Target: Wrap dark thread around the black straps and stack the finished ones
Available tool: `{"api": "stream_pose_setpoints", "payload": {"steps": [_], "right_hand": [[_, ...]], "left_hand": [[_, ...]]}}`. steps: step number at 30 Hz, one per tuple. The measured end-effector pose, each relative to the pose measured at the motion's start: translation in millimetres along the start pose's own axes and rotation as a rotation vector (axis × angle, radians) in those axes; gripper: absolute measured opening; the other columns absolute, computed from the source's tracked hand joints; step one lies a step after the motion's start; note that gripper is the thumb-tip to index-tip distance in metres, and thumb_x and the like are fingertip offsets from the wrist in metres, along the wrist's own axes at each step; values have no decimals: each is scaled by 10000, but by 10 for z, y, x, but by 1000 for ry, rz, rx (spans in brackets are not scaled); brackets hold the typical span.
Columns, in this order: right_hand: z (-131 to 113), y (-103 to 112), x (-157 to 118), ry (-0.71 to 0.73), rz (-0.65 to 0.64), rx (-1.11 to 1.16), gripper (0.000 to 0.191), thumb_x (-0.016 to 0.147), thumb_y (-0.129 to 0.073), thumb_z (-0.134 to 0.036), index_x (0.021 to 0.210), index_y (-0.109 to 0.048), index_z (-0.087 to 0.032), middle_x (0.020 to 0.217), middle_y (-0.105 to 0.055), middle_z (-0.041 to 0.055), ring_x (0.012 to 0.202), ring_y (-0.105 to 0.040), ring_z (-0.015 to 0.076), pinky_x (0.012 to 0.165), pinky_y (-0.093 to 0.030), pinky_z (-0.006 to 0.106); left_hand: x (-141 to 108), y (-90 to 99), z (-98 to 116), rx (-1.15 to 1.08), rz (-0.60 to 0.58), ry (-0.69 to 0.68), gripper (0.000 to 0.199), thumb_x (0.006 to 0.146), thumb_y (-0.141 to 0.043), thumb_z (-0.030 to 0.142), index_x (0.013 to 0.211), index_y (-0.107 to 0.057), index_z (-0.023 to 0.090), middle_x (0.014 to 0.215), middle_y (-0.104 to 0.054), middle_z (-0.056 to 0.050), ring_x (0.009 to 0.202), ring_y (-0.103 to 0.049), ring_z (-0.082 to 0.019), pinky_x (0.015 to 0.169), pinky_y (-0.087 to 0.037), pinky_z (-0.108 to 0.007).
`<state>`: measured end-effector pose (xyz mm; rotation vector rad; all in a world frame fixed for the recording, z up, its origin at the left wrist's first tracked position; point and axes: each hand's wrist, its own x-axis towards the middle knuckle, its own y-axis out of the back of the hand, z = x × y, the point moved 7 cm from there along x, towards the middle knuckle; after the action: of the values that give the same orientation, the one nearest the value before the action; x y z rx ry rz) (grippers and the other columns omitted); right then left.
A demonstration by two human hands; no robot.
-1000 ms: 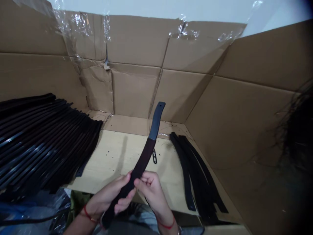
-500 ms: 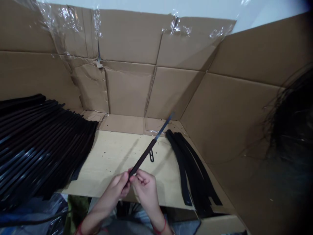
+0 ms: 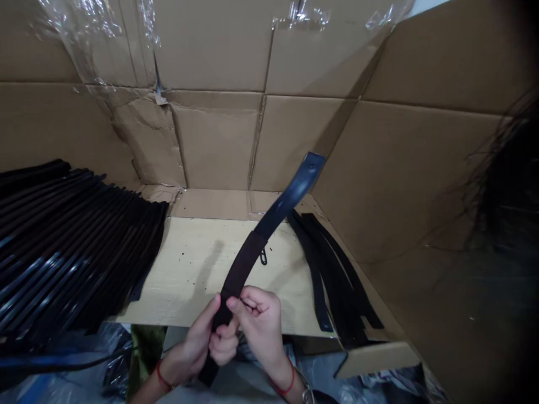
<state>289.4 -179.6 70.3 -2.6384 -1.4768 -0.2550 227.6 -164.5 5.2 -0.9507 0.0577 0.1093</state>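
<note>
gap: wooden board [image 3: 177, 292] between strap stacks [image 3: 71, 247] | stop: cardboard wall [image 3: 214, 140]

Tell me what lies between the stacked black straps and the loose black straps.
Head view: a small dark clip on the pale board, with the held strap crossing beside it.

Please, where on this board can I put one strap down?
Bare pale wooden board lies between the glossy black strap stack and the dark brown strap in your left hand and right hand. The stack and the loose matte black straps crowd both sides.
</note>
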Motion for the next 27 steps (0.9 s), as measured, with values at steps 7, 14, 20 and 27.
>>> {"api": "stream_pose_setpoints", "payload": {"steps": [7, 14, 20, 27], "right_hand": [[99, -113, -31, -82, -127, -23, 440, 810, -609, -455, 526, -411, -183, 432, -446, -14, 390, -417, 97, 392, -261, 212], [-111, -35, -97, 162, -53, -126, 462, 810, -614, -278, 480, -308, -173, 473, -220, -61, 453, -192, 62, 408, -140, 220], [-148, -14, -203, 250, 113, -58, 470, 836, -582, -261, 497, -264, -189, 455, -223, -63, 426, -201, 63, 383, -178, 208], [104, -29, -39, 32, -139, 23, 418, 817, -635, -454, 546, -525, -155, 447, -450, -14, 398, -384, 93, 387, -270, 209]], "left_hand": [[-120, 153, 189, 182, 67, -47, 550, 727, -541, 641, 604, -591, 107, 392, -323, 45, 362, -330, -76, 404, -211, -225], [-80, 105, 113, 119, 113, 49, 548, 671, -554, 689, 503, -356, 206, 378, -142, 103, 322, -101, -28, 365, -65, -202], [-140, 42, -26, 71, 76, 128, 622, 696, -510, 746, 453, -317, 206, 357, -159, 89, 308, -137, -19, 360, -38, -207], [-44, 87, 128, 101, 16, -20, 492, 783, -503, 595, 553, -464, 162, 388, -187, 94, 325, -144, -29, 371, -88, -201]]}}
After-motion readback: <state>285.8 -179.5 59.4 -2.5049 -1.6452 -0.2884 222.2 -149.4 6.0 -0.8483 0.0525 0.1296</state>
